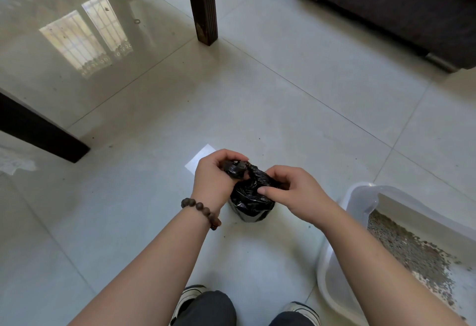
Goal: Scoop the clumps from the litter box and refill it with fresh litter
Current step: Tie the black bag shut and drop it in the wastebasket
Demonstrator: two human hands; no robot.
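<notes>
A small black plastic bag [247, 202] sits on the tiled floor in front of me, its top bunched and twisted. My left hand [213, 173], with a bead bracelet on the wrist, grips the twisted top from the left. My right hand [291, 191] pinches the bag's neck from the right. A white litter box [360, 196] stands at the lower right, partly behind my right forearm, holding a thin, patchy layer of grey-brown litter [407, 248]. No scoop or litter sack is in view.
A dark wooden table leg [203, 6] stands ahead, another dark leg [38, 129] at the left. A dark sofa [399, 3] fills the upper right. A white paper square [201, 158] lies just beyond the bag. My shoes [190, 297] show at the bottom.
</notes>
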